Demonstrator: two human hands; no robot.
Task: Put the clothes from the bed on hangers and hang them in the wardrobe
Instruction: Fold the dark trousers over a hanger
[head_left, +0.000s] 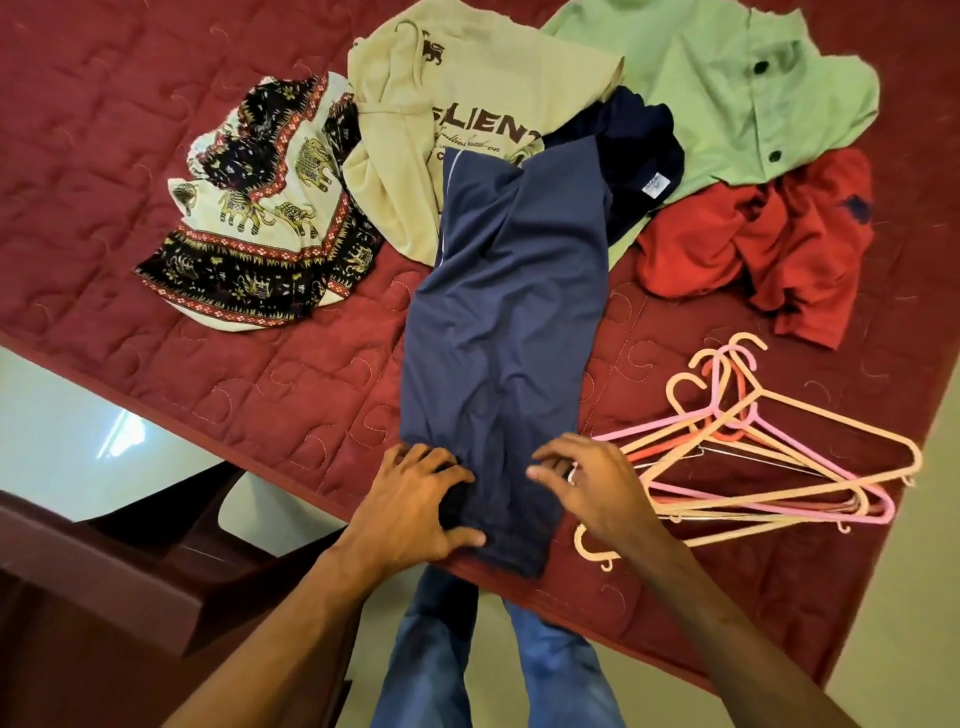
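Observation:
A blue garment (509, 312) lies folded lengthwise down the middle of the maroon quilted bed (104, 156), its near end at the bed's edge. My left hand (415, 509) grips that near end at a dark band on its left side. My right hand (592, 488) has bent fingers and thumb pinching the same end on its right side. A pile of pink and peach plastic hangers (769, 467) lies just right of my right hand. Farther back lie a beige printed hoodie (467, 78), a green buttoned shirt (727, 93), a red shirt (737, 244), a navy shirt (639, 150) and an elephant-print garment (260, 218).
I stand at the bed's near edge, my legs in jeans (550, 665) below it. Dark wooden furniture (78, 571) stands at the lower left beside a pale floor (62, 415). No wardrobe is in view.

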